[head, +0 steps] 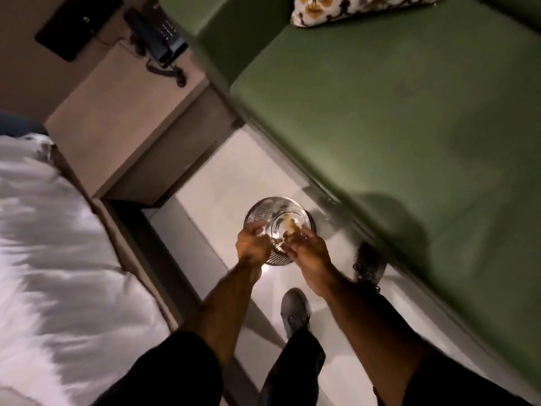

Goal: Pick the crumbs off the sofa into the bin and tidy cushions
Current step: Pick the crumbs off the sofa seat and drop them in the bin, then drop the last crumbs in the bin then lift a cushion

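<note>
A round metal mesh bin [263,212] stands on the pale floor between the bed and the green sofa [380,118]. Pale crumbs [288,224] lie in its bottom. Both my hands hover over the bin's near rim. My left hand [251,244] is loosely curled with the fingers partly closed; blur hides whether it holds anything. My right hand [307,247] is spread, fingers apart, over the bin's mouth. A patterned white, black and yellow cushion [336,8] lies at the far end of the sofa seat.
A bed with a white duvet [58,244] fills the left side. A beige bedside table [123,118] carries a dark telephone [158,36]. My shoe [294,309] stands on the floor just behind the bin. A dark object [370,265] sits by the sofa's base.
</note>
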